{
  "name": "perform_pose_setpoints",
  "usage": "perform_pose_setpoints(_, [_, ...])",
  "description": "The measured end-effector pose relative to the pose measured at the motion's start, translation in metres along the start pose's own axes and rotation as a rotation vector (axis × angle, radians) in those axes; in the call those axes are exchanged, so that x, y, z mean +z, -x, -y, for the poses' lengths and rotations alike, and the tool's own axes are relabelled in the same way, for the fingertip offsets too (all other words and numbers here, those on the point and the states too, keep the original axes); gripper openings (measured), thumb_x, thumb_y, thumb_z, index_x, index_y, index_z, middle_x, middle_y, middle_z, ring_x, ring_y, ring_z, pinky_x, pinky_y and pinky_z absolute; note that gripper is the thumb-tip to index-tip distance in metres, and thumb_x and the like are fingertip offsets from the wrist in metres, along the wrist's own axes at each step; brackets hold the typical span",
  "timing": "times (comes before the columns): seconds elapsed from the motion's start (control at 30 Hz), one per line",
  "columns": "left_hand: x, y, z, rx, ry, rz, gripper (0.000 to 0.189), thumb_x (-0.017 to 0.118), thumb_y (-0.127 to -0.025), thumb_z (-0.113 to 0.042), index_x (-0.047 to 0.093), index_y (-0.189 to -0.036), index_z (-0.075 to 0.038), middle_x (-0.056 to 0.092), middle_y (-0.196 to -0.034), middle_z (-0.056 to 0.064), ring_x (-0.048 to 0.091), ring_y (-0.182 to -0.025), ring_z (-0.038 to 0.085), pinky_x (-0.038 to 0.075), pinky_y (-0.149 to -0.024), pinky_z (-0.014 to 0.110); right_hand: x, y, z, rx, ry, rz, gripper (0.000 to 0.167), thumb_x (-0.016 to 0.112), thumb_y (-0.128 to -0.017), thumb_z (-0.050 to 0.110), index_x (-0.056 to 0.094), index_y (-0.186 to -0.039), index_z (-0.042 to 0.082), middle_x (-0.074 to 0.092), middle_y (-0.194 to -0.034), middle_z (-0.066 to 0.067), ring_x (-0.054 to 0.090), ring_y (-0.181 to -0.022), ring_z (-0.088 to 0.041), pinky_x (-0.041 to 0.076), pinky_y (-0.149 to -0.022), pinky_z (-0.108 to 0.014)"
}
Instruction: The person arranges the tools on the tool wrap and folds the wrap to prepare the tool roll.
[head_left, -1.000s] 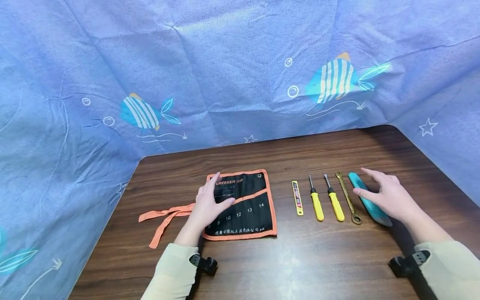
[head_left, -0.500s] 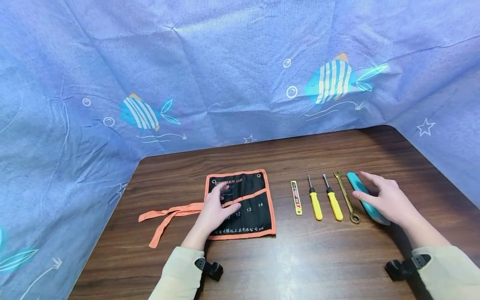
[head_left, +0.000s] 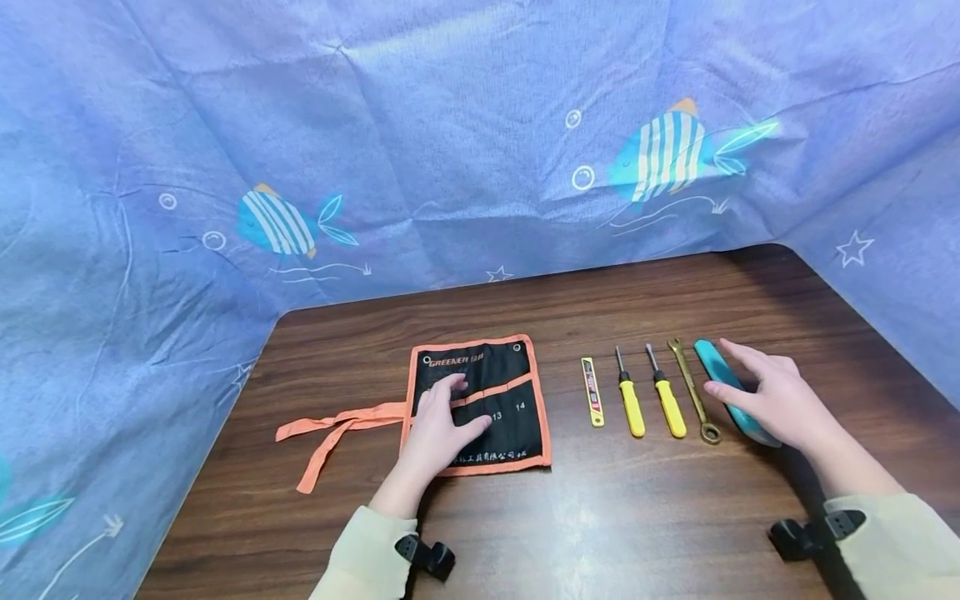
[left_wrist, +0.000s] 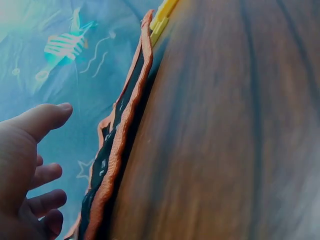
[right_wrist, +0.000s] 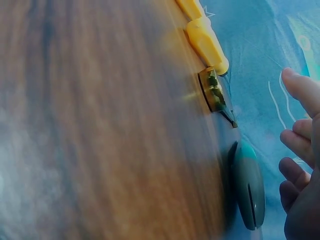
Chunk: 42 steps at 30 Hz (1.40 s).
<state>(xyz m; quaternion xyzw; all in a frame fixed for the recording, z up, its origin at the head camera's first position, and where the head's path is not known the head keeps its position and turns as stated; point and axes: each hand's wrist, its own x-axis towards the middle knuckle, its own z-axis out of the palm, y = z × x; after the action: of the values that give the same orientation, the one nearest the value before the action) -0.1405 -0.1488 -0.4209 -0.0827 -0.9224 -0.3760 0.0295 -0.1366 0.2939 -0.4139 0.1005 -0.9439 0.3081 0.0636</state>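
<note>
My left hand (head_left: 442, 423) hovers over a black tool pouch (head_left: 510, 433) with orange trim, its fingers loosely bent and a gap showing above the pouch in the left wrist view. Orange tie straps (head_left: 337, 423) trail to the pouch's left. Over on the right, my right hand (head_left: 772, 396) hangs above a long teal tool with a grey, slotted end (right_wrist: 248, 187), fingers relaxed and apart from it. Beside that lie a brass-coloured combination wrench (head_left: 693, 392), two yellow-handled screwdrivers (head_left: 670, 408) (head_left: 631, 407), and a slim flat yellow piece with a printed label (head_left: 592, 392).
All lies on a dark wood table (head_left: 562, 533). A blue cloth (head_left: 450, 125) printed with fish hangs behind and along both sides of it. Each wrist wears a black camera (head_left: 427, 557) on a band.
My left hand has moved to the right and slightly nearer over the pouch, uncovering its upper left corner. The right hand stays almost in place. The tools have not moved.
</note>
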Motion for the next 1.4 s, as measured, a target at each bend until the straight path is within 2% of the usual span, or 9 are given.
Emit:
perform_pose_setpoints(0.1, [0.002, 0.002, -0.001, -0.024, 0.015, -0.006, 0.066, 0.074, -0.079, -0.032, 0.043, -0.133, -0.010, 0.053, -0.123, 0.004, 0.046, -0.113, 0.024, 0.042, -0.089, 0.043, -0.001, 0.000, 0.002, 0.000, -0.009, 0.004, 0.074, 0.066, -0.087, 0.033, 0.033, -0.142, -0.003, 0.038, -0.134, -0.036, 0.025, -0.116, -0.058, 0.021, -0.086, -0.066])
perform_pose_setpoints(0.3, [0.005, 0.002, 0.007, -0.070, 0.023, -0.001, 0.058, 0.075, -0.078, -0.033, 0.048, -0.124, -0.012, 0.057, -0.112, 0.002, 0.049, -0.103, 0.021, 0.041, -0.088, 0.041, -0.001, -0.001, 0.003, 0.009, -0.006, 0.015, 0.075, 0.066, -0.087, 0.035, 0.031, -0.144, -0.001, 0.037, -0.135, -0.035, 0.025, -0.118, -0.059, 0.022, -0.087, -0.067])
perform_pose_setpoints(0.47, [0.009, 0.003, 0.012, -0.049, 0.004, 0.024, 0.058, 0.077, -0.075, -0.036, 0.050, -0.120, -0.013, 0.056, -0.104, -0.001, 0.047, -0.094, 0.018, 0.040, -0.082, 0.037, -0.002, 0.000, 0.002, 0.031, 0.000, 0.001, 0.074, 0.066, -0.087, 0.035, 0.033, -0.143, -0.001, 0.038, -0.135, -0.034, 0.025, -0.119, -0.058, 0.023, -0.087, -0.066])
perform_pose_setpoints(0.77, [0.014, 0.002, 0.016, 0.030, -0.080, 0.044, 0.057, 0.079, -0.073, -0.036, 0.052, -0.117, -0.012, 0.056, -0.103, -0.002, 0.042, -0.095, 0.018, 0.038, -0.082, 0.037, -0.002, -0.001, 0.001, 0.023, 0.001, -0.005, 0.074, 0.065, -0.087, 0.035, 0.033, -0.142, -0.002, 0.039, -0.134, -0.035, 0.026, -0.117, -0.058, 0.023, -0.086, -0.066])
perform_pose_setpoints(1.1, [0.012, 0.000, 0.013, 0.017, -0.099, 0.067, 0.054, 0.078, -0.074, -0.034, 0.054, -0.117, -0.013, 0.060, -0.105, -0.002, 0.042, -0.097, 0.020, 0.037, -0.084, 0.038, -0.001, -0.001, 0.001, 0.010, -0.015, -0.006, 0.073, 0.067, -0.087, 0.033, 0.034, -0.142, -0.003, 0.039, -0.134, -0.035, 0.026, -0.119, -0.058, 0.021, -0.088, -0.067])
perform_pose_setpoints(1.4, [0.006, -0.001, 0.013, 0.005, -0.114, 0.079, 0.047, 0.078, -0.073, -0.028, 0.055, -0.112, -0.015, 0.060, -0.108, -0.001, 0.043, -0.099, 0.022, 0.036, -0.086, 0.041, -0.004, -0.002, 0.005, 0.022, 0.005, 0.015, 0.072, 0.065, -0.087, 0.036, 0.035, -0.143, 0.001, 0.040, -0.133, -0.035, 0.034, -0.118, -0.055, 0.027, -0.085, -0.066])
